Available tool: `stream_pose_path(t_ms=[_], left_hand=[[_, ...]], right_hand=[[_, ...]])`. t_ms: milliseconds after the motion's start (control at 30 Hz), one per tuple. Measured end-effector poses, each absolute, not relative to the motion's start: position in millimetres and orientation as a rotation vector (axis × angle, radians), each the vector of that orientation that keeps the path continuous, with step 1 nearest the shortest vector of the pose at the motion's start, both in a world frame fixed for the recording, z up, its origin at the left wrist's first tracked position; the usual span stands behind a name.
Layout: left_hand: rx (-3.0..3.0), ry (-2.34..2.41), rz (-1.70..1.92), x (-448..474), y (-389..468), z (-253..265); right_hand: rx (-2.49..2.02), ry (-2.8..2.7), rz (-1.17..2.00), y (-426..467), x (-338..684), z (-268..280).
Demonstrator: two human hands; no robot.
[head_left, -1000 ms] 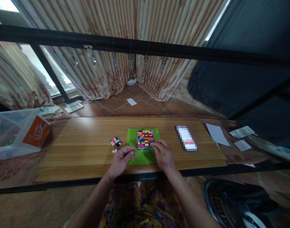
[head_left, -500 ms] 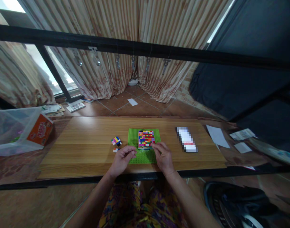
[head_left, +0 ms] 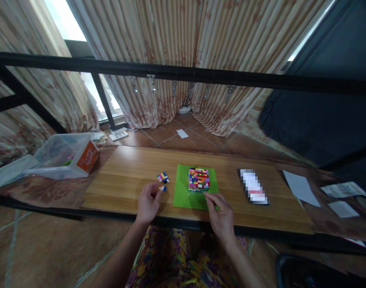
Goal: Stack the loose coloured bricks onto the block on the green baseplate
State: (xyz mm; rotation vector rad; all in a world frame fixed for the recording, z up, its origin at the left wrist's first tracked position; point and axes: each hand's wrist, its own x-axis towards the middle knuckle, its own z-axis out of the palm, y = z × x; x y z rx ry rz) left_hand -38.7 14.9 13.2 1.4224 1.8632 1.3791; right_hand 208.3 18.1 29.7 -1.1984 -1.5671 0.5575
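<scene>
My left hand (head_left: pixel 149 203) is over the table's near side, its thumb and index finger curved and apart. Its fingertips reach a few small white, orange and blue toy bricks (head_left: pixel 162 188), whose left side they partly cover. Just beyond lies a cluster of multicoloured bricks (head_left: pixel 163 177). A green baseplate (head_left: pixel 181 196) carries a low, square build of colourful bricks (head_left: pixel 199 178). Over the plate's near right corner, my right hand (head_left: pixel 221 216) is closed in a pinch, fingertips close to the build's near edge. What they hold, if anything, is too small to make out.
A phone (head_left: pixel 253 187) with a blurred screen lies right of the baseplate on the wooden board (head_left: pixel 126 172). Far left stands a clear plastic bin (head_left: pixel 66 140) with an orange label. Papers (head_left: pixel 301 187) lie at the right. A black rail (head_left: pixel 171 72) crosses beyond the table.
My left hand has moved from the baseplate's left edge to the small bricks. My right hand has drawn slightly back from the build. The view has swung left.
</scene>
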Motion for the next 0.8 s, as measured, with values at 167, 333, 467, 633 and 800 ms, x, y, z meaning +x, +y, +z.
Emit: stream_pose_path(t_ms=[167,333,467,633,800], left_hand=[[1.766,2.040,0.957,-34.7,22.2,21.2],[1.861,2.008,0.893,-37.8,25.2,21.2],[1.757,1.779,1.015,-29.1,15.8,26.4],[1.526,1.299,1.067,4.5,1.7,35.2],[1.307,1.083,1.072,21.0,-0.1,36.5]], right_hand=[[-1.191,-1.578,0.599,12.2,202.3,27.4],[-1.213,-1.565,0.652,6.8,199.4,28.2],[-1.262,-1.557,0.746,1.5,188.0,31.3],[-1.307,-1.520,0.930,-1.9,171.8,36.1],[-1.291,-1.437,1.002,-3.3,169.9,36.1]])
